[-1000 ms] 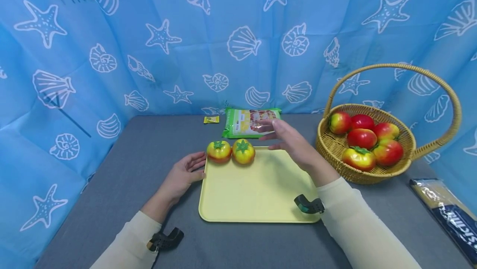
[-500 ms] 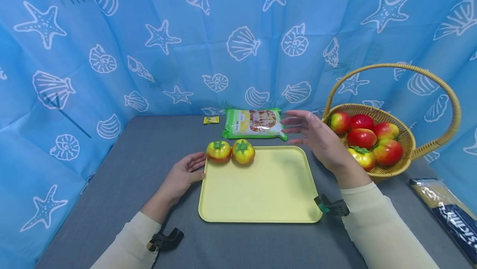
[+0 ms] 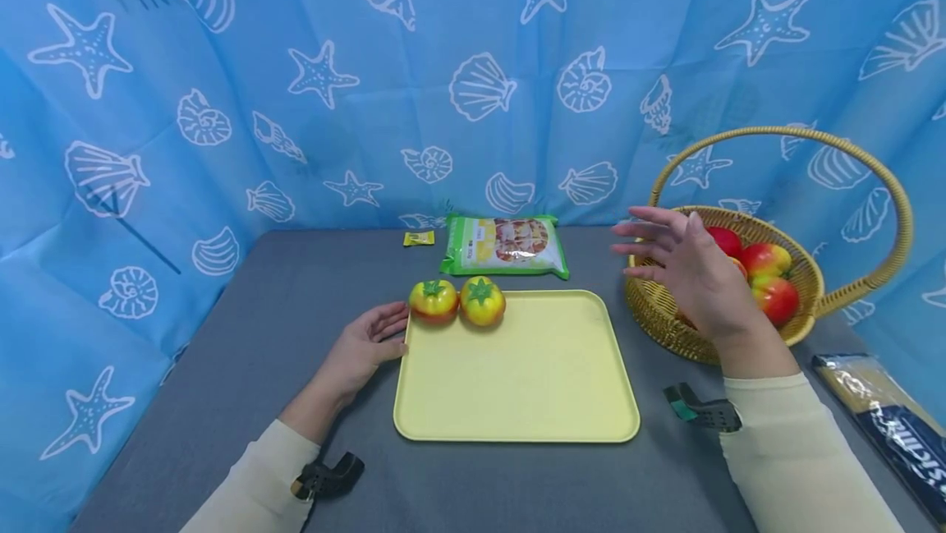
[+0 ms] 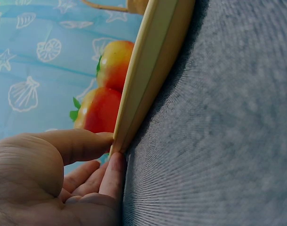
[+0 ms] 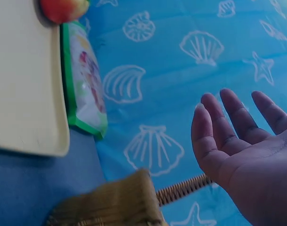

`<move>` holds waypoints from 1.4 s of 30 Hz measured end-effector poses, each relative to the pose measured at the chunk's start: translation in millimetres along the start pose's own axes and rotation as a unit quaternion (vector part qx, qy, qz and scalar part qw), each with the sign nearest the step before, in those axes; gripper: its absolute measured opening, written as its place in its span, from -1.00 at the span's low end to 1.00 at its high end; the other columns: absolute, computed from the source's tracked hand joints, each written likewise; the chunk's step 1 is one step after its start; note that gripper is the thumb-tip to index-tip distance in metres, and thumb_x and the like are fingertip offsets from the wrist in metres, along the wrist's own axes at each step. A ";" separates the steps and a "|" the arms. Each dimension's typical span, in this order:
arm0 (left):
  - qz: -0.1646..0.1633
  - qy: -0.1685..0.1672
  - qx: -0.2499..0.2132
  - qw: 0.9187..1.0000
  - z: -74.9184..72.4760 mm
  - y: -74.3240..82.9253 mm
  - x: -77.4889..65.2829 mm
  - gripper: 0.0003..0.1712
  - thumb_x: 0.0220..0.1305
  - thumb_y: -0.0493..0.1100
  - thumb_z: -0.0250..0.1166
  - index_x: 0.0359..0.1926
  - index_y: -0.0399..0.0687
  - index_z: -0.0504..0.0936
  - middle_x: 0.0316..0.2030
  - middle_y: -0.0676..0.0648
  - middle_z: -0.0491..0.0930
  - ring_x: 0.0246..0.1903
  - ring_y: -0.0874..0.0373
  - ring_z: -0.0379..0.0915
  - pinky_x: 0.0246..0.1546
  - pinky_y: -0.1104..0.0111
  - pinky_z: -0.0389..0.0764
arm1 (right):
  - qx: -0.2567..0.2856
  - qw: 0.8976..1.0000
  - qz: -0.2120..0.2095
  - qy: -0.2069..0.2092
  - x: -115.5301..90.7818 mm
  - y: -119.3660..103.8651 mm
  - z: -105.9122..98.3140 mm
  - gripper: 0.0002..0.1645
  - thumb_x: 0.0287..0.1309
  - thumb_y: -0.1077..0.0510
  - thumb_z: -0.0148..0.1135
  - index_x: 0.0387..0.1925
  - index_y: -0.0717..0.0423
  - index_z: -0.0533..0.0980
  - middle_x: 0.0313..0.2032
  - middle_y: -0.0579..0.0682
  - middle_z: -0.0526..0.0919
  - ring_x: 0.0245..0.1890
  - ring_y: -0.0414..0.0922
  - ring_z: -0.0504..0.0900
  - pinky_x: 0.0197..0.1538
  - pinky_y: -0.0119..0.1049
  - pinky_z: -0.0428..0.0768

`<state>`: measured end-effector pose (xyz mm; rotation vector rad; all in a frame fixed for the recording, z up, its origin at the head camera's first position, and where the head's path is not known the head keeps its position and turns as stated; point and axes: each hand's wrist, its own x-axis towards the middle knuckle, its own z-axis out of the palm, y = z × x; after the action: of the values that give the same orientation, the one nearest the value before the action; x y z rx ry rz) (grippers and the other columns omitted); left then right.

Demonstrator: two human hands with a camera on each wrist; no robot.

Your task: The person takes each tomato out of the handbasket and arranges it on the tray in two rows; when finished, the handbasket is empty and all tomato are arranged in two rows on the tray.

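Observation:
My left hand (image 3: 364, 350) pinches the left rim of a pale yellow tray (image 3: 517, 385); the left wrist view shows the thumb (image 4: 84, 143) on the rim and fingers against its outer side. Two yellow-red tomatoes (image 3: 433, 301) with green tops sit side by side in the tray's far left corner. Over the left part of a wicker basket (image 3: 665, 336) hovers my right hand (image 3: 702, 278), fingers spread and holding nothing. Several red and yellow tomatoes (image 3: 772, 300) lie in the basket, some hidden behind that hand.
Behind the tray lies a green-and-white food packet (image 3: 510, 245), with a small yellow sachet (image 3: 419, 237) to its left. A clear and dark-blue package (image 3: 887, 426) lies at the right. The basket's tall handle (image 3: 897, 213) arches upward. A blue shell-print curtain (image 3: 414, 130) hangs behind.
My right hand has moved right, from above the tray's far edge and packet to over the basket. My left hand, the tray and its two tomatoes have stayed put.

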<state>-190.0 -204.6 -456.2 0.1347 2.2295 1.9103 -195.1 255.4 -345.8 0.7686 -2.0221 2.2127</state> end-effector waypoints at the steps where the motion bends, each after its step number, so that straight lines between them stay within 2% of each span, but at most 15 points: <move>1: -0.001 0.001 0.001 1.000 0.0 0.0 0.2 -0.13 0.36 -0.47 0.39 0.62 -0.36 0.26 0.55 -0.28 0.35 0.50 -0.15 0.32 0.29 0.33 0.55 | 0.002 1.000 -0.003 0.003 -1.0 -0.9 -3.7 -0.24 0.76 -0.20 -0.25 0.59 0.26 0.29 0.40 0.37 0.43 0.32 0.22 0.51 0.22 -0.17 0.66; 5: 0.003 -0.001 0.006 1.000 0.5 1.7 0.9 -0.13 0.36 -0.46 0.39 0.62 -0.36 0.26 0.55 -0.29 0.35 0.50 -0.16 0.31 0.32 0.29 0.54 | 0.009 1.000 -0.010 0.020 -5.6 -4.3 -18.6 -0.19 0.76 -0.24 -0.28 0.61 0.30 0.24 0.39 0.36 0.42 0.32 0.20 0.50 0.23 -0.21 0.65; 12: 0.000 -0.001 0.003 1.000 2.7 5.6 1.5 -0.13 0.36 -0.48 0.37 0.62 -0.37 0.25 0.55 -0.30 0.34 0.51 -0.17 0.31 0.31 0.28 0.55 | 0.014 0.998 -0.011 0.068 -13.0 -7.9 -38.9 -0.18 0.75 -0.25 -0.24 0.59 0.30 0.28 0.38 0.30 0.48 0.31 0.16 0.51 0.21 -0.24 0.65; 17: 0.004 -0.003 0.002 1.000 3.0 6.2 1.1 -0.13 0.35 -0.48 0.37 0.62 -0.39 0.25 0.55 -0.32 0.33 0.51 -0.19 0.30 0.31 0.28 0.56 | 0.012 0.997 0.004 0.081 -18.4 -4.4 -50.8 -0.27 0.76 -0.22 -0.24 0.55 0.20 0.37 0.36 0.20 0.53 0.28 0.10 0.54 0.17 -0.25 0.66; 23: 0.001 0.001 0.007 1.000 2.3 5.9 1.2 -0.14 0.36 -0.47 0.38 0.61 -0.38 0.25 0.55 -0.31 0.35 0.50 -0.18 0.32 0.32 0.28 0.55 | -0.006 0.996 0.019 0.089 -23.4 3.2 -70.6 -0.28 0.76 -0.20 -0.23 0.57 0.18 0.37 0.34 0.12 0.56 0.28 0.05 0.55 0.15 -0.30 0.66; 27: -0.002 0.002 0.005 1.000 1.9 6.5 0.3 -0.13 0.36 -0.47 0.38 0.62 -0.37 0.26 0.55 -0.30 0.35 0.50 -0.17 0.32 0.31 0.28 0.55 | -0.035 0.993 0.033 0.110 -27.8 5.8 -79.1 -0.30 0.76 -0.19 -0.20 0.58 0.15 0.36 0.34 0.06 0.56 0.25 -0.02 0.57 0.13 -0.36 0.66; 31: -0.001 0.001 0.005 1.000 1.1 5.8 -0.4 -0.13 0.36 -0.48 0.37 0.62 -0.38 0.24 0.55 -0.32 0.34 0.50 -0.19 0.31 0.31 0.28 0.55 | -0.063 0.989 0.058 0.124 -32.6 8.8 -86.4 -0.38 0.76 -0.19 -0.19 0.54 0.02 0.40 0.35 0.00 0.50 0.22 -0.08 0.58 0.09 -0.42 0.66; 36: 0.001 -0.002 0.008 1.000 0.6 4.5 -0.5 -0.14 0.38 -0.47 0.36 0.62 -0.39 0.23 0.55 -0.32 0.33 0.51 -0.19 0.30 0.32 0.28 0.55 | -0.111 0.985 0.087 0.098 -37.2 13.6 -96.9 -0.46 0.77 -0.17 -0.22 0.51 -0.16 0.42 0.31 -0.08 0.50 0.19 -0.12 0.59 0.06 -0.46 0.66; 40: -0.002 -0.002 0.007 1.000 0.0 3.5 -1.2 -0.14 0.37 -0.47 0.36 0.62 -0.37 0.24 0.56 -0.30 0.34 0.51 -0.17 0.31 0.32 0.29 0.55 | -0.187 0.972 0.124 0.070 -39.4 13.9 -101.9 -0.50 0.77 -0.20 -0.29 0.48 -0.30 0.38 0.29 -0.17 0.52 0.18 -0.20 0.58 0.04 -0.48 0.64; 42: -0.002 -0.002 0.007 1.000 -0.5 3.3 -1.7 -0.14 0.37 -0.47 0.36 0.62 -0.38 0.25 0.55 -0.30 0.34 0.51 -0.17 0.31 0.31 0.29 0.55 | -0.222 0.963 0.146 0.056 -39.1 12.8 -102.9 -0.47 0.76 -0.22 -0.33 0.50 -0.27 0.36 0.28 -0.20 0.53 0.18 -0.21 0.59 0.03 -0.46 0.65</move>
<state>-188.6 -204.9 -452.8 0.1352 2.2386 1.8919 -198.8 362.1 -375.1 0.3070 -2.5661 1.7496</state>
